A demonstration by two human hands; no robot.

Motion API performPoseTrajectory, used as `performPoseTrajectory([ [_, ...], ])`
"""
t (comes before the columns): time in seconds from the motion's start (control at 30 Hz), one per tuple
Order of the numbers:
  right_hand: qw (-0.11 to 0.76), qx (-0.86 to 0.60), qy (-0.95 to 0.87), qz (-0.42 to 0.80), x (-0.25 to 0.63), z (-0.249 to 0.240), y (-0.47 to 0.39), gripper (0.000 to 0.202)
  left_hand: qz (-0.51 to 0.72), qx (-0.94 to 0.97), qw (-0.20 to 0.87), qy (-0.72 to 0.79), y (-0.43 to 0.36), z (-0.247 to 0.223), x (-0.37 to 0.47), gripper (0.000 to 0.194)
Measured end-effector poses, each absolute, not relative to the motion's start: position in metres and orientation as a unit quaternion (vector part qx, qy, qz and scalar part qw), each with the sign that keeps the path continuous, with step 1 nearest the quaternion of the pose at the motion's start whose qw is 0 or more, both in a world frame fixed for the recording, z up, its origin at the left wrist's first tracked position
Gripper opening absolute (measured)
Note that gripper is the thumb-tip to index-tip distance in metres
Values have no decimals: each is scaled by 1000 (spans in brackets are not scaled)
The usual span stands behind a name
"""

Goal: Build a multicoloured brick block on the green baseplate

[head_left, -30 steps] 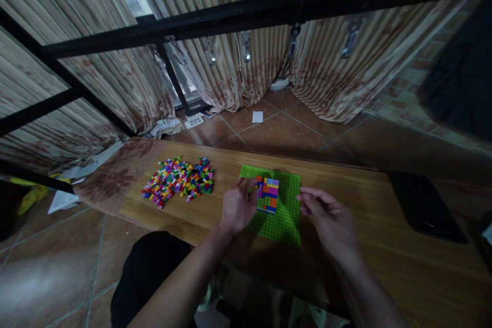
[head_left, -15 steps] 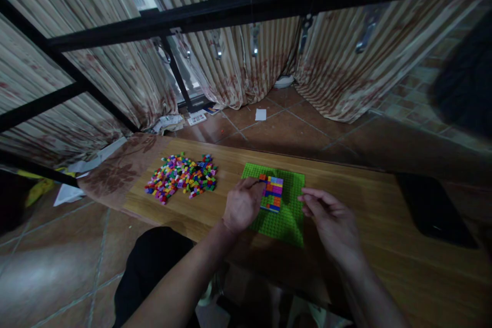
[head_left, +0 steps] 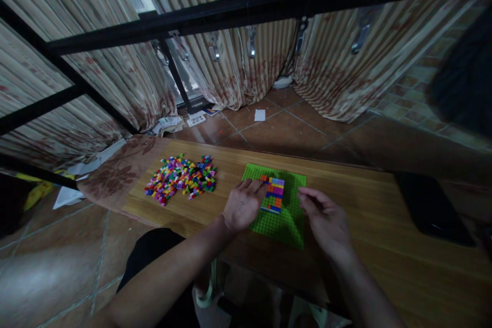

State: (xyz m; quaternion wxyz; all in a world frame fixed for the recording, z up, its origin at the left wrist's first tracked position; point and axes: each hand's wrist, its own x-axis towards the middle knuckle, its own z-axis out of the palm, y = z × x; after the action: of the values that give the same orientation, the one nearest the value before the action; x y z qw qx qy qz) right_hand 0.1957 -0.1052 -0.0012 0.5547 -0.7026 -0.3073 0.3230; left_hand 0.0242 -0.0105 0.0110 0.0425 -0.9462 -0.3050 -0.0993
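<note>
A green studded baseplate point(head_left: 282, 233) lies on the wooden bench. On its upper middle sits a low block of coloured toy bricks point(head_left: 275, 196), in orange, blue, purple and lilac. My left hand point(head_left: 244, 204) reaches over the block's left side with its fingers curled down; the fingertips are partly hidden, and I cannot make out what they grip. At the baseplate's right edge is my right hand point(head_left: 325, 218), thumb and forefinger pinched together. Whatever may be between them is too small to see.
A loose heap of small coloured bricks point(head_left: 180, 179) lies at the bench's left. Toward its right end rests a dark flat phone-like object point(head_left: 432, 210). Beyond the bench stand a black metal frame point(head_left: 230, 15) and striped curtains point(head_left: 238, 72).
My left hand's fingers have come down and extended slightly over the block's left side. My right hand has shifted a little left, still pinched. The view has moved slightly.
</note>
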Motion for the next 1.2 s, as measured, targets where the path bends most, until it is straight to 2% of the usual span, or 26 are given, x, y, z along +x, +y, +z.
performPoseTrajectory([
  [0.6,483,-691,-405,354,181,-26,-99,39,-104,-952,9,-288,-9,1,21,26],
  [0.9,484,-678,-417,363,177,-32,-99,43,-79,-967,27,-242,-7,4,24,25],
  [1.2,501,-677,-416,343,174,-26,-101,43,-120,-960,-3,-252,-3,-1,20,24],
])
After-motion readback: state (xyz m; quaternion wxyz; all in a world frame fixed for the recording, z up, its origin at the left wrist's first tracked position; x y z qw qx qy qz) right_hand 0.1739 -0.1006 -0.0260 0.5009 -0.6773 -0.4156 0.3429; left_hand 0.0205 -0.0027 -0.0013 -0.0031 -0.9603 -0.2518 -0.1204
